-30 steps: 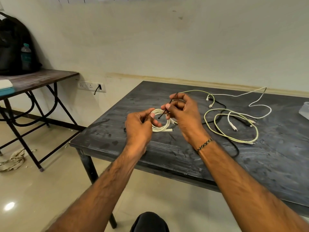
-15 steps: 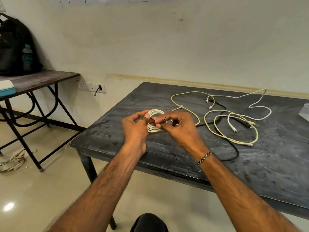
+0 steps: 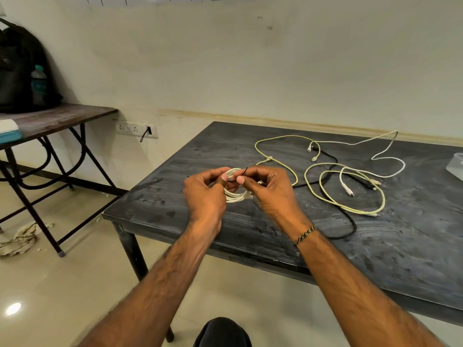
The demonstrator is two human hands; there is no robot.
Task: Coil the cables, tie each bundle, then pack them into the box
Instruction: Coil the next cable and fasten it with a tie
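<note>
Item: white coil (image 3: 234, 195) — being tied.
You are pinching the black tie (image 3: 241, 174) between both thumbs (left hand (image 3: 204, 196), right hand (image 3: 269, 192)) — it is crossing the coil's top.

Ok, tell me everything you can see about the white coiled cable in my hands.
The white coiled cable is wound into a small round bundle of several loops, smooth like plastic, held above the dark table near its front left corner. The left hand grips its left side; the right hand pinches a thin black tie at its top.
</note>
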